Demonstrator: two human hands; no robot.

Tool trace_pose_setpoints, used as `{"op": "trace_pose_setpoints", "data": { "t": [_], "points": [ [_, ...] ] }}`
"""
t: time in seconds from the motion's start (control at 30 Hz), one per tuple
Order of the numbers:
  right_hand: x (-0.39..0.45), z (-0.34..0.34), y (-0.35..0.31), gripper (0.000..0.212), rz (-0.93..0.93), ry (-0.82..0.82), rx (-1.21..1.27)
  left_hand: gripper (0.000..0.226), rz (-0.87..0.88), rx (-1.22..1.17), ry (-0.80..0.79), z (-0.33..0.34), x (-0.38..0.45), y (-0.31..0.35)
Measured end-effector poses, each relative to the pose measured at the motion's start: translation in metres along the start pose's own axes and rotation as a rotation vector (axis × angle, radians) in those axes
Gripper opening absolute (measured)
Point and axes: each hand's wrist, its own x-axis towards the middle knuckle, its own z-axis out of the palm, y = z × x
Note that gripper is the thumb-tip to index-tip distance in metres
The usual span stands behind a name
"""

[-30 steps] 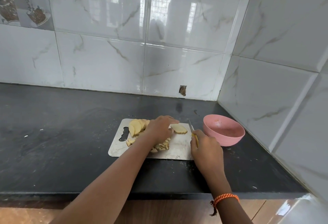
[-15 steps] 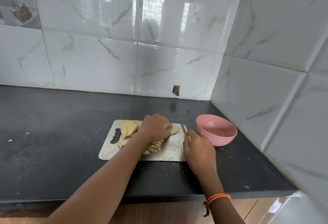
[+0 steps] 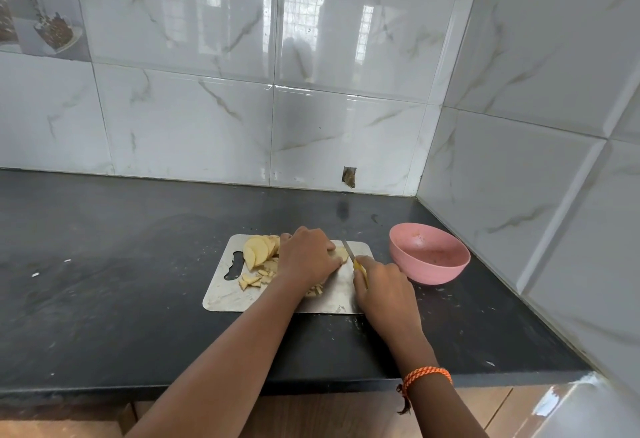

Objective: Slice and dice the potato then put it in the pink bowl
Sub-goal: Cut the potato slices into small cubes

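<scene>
A metal cutting board (image 3: 221, 293) lies on the dark table (image 3: 104, 264), and everything else sits around it. The left hand (image 3: 306, 255) rests over the middle of the board, fingers curled down onto a stack of potato slices (image 3: 343, 254) that shows only at its fingertips; it presses them flat against the board. The right hand (image 3: 382, 287) is at the board's right edge, clenched around the yellow handle of a knife (image 3: 349, 249), whose thin blade points away from the person and stands just beside the held slices. Near the board's far left corner a fan of round potato slices (image 3: 258, 250) lies overlapping. Below them, toward the near side of the board, small diced potato pieces (image 3: 254, 280) are scattered, some hidden under the left forearm. The pink bowl (image 3: 429, 254) stands on the table just to the right of the board, apart from it; only smears are seen inside. An orange thread bracelet (image 3: 427, 377) circles the right wrist.
</scene>
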Motion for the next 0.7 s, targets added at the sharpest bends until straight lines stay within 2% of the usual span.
{"op": "trace_pose_setpoints", "data": {
  "t": [0.17, 0.33, 0.53, 0.7],
  "points": [
    [0.002, 0.001, 0.0, 0.029, -0.005, -0.034, 0.01, 0.035, -0.02, -0.039, -0.011, -0.001, -0.001, 0.001],
    [0.0, -0.003, -0.001, 0.027, -0.004, 0.054, 0.056, 0.036, -0.033, -0.051, -0.016, -0.002, -0.001, 0.001],
    [0.004, 0.0, -0.007, 0.018, -0.06, -0.098, -0.077, 0.033, -0.046, -0.072, -0.011, -0.003, -0.003, 0.002],
    [0.006, 0.002, -0.012, 0.019, -0.045, -0.107, -0.051, 0.033, -0.065, -0.071, -0.013, -0.002, -0.002, 0.002]
  ]
}}
